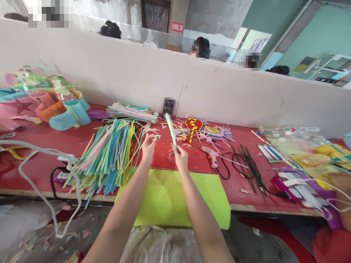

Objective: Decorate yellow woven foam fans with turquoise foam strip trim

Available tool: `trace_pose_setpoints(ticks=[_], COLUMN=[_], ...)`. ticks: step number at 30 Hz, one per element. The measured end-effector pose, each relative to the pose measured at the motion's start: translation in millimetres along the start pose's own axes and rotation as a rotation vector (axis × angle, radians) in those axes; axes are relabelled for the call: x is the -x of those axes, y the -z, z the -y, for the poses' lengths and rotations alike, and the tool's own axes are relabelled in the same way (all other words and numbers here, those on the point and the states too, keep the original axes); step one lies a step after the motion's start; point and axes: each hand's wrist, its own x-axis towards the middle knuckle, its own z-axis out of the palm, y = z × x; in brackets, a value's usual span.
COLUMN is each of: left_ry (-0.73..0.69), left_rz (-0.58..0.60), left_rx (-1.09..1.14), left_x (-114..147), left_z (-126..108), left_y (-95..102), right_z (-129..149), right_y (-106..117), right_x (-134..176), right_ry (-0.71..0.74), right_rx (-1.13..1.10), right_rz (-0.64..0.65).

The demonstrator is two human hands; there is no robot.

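My right hand [180, 156] is closed on the lower end of a long pale green strip [171, 130], which points up and away, leaning slightly left. To its left, my left hand [148, 144] pinches a small pale green piece [157, 136] between thumb and fingertips. Both hands are above a red board [164, 157] at the table's front. Beyond the right hand lies a red and yellow fuzzy ornament [193, 126] made of bent pipe cleaners. A large pile of pastel pipe cleaners [109, 153] lies left of the left hand.
A hot glue gun [211, 155] with a black cord lies right of the board. Yellow-green sheet [186, 199] hangs over the front edge. Felt boots [64, 115] crowd the back left. A power strip [298, 190] and another person's arm [341, 190] are at right. A white partition [137, 76] stands behind.
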Motion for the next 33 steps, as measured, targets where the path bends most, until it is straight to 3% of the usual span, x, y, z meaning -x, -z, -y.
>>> trace_pose_setpoints(ticks=[4,8,13,17,22,27,33], left_ry=[0.142,0.136,0.239,0.348,0.138,0.128,0.175], left_rz=[0.181,0.304,0.246,0.306,0.297,0.386,0.562], left_rx=[0.229,0.082,-0.123,-0.216,-0.521,-0.652,-0.832], left_x=[5,8,-6,-18,-22,-27,-35], left_z=[-12,-15,2,15,21,22,22], left_y=[3.0,-0.1,6.3,20.7,39.5,45.6,35.1], right_z=[0,-2,1,4,12,24,30], right_y=[15,20,17,21,33,50,59], right_x=[21,43,64,70,66,42,16], right_ry=[0.122,0.181,0.124,0.032,-0.072,-0.067,-0.124], right_rx=[0.236,0.399,0.558,0.524,0.623,0.766,0.946], right_rz=[-0.212,-0.250,-0.174,-0.075,0.167,0.172,0.202])
